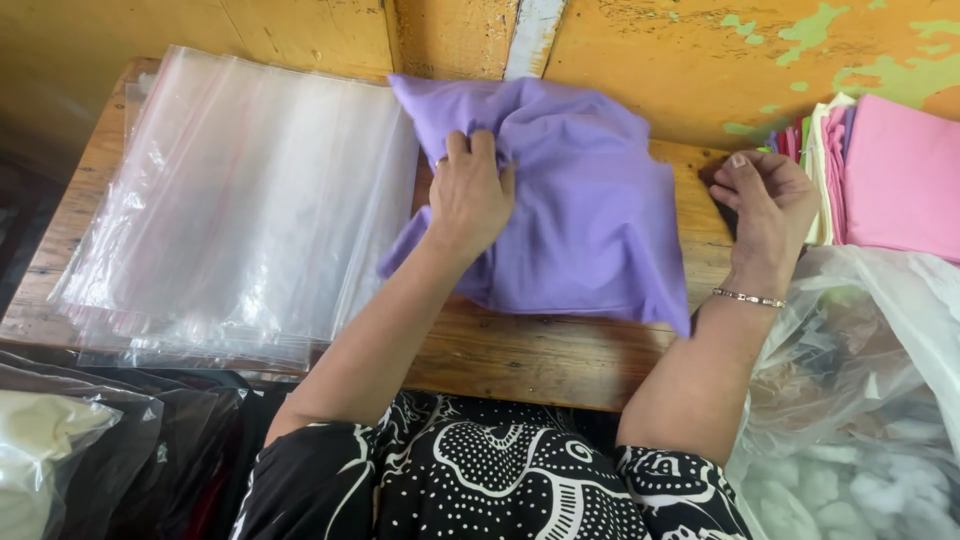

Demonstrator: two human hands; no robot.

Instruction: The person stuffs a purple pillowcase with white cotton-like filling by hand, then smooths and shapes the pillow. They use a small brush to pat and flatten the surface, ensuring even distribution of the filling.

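Head view looks down on a worn wooden table (520, 355) set against a peeling yellow wall (680, 60). At the centre of the frame lies a purple cloth (590, 220), rumpled along its upper edge. On its left part rests the left hand (468, 195), fingers curled and gripping a bunch of the fabric. At centre right, the right hand (765, 200), a thin bracelet (748, 297) on its wrist, sits just beside the cloth's right edge with fingers curled inward; whether it pinches anything I cannot tell. A stack of clear plastic bags (240, 210) fills the left of the table. Folded pink cloths (900, 175) lie at upper right, above a crinkled plastic sack (860, 400).
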